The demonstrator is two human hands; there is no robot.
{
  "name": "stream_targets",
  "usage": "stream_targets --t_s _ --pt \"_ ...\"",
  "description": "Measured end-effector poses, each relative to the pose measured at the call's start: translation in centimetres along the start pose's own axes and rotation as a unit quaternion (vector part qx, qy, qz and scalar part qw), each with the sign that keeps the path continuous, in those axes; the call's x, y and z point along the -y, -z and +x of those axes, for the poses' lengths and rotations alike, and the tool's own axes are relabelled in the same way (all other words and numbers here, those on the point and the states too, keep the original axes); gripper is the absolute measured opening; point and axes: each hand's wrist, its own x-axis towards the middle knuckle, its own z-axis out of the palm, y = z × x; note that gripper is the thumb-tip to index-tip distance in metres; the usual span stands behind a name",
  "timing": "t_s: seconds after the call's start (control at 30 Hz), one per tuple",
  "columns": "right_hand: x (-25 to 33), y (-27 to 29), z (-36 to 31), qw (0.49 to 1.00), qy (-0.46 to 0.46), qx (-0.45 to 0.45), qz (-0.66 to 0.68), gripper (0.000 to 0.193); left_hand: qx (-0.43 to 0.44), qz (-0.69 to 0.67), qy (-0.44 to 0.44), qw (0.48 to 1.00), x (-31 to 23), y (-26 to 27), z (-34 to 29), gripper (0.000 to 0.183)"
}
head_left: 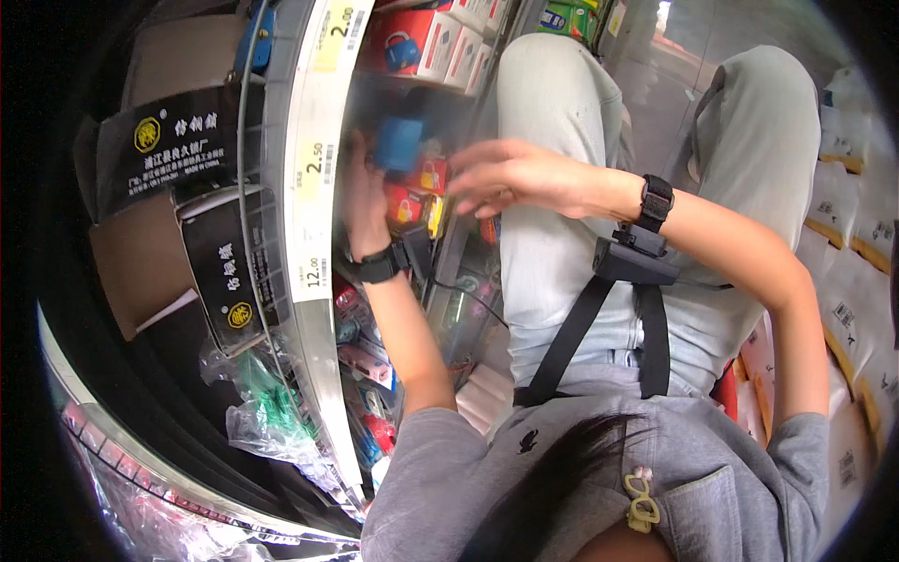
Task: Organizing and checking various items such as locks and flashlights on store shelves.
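Note:
My left hand (366, 199) reaches in past the shelf's price-label edge, smeared by motion, its fingers pointing away from me. Right beside those fingers is a blurred blue block-shaped item (400, 144); whether the hand touches it I cannot tell. My right hand (496, 178) comes in from the right with fingers stretched and slightly apart, nothing visible in them. Small red and yellow packages (408, 203) lie between the two hands, on the lower shelf. Black straps circle both wrists.
The shelf's price rail (314, 187) runs along my left. Black cardboard boxes (169, 150) stand on the upper shelf behind a wire rail. Red-and-white boxes with a padlock picture (421, 47) sit at the far end. White packages (847, 211) are stacked to my right. A thin cable (473, 295) hangs nearby.

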Motion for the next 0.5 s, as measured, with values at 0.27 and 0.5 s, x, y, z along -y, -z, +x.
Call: stream_targets --t_s 0.27,0.5 --pt "-1.1 0.8 -0.9 0.993 -0.011 0.109 -0.053 0.029 0.043 0.108 0.051 0.992 3.4 -0.2 7.2 0.021" --pt "-1.4 1.1 -0.9 0.984 0.020 0.143 -0.106 0.031 0.055 0.127 0.049 0.989 4.3 -0.7 8.4 0.022"
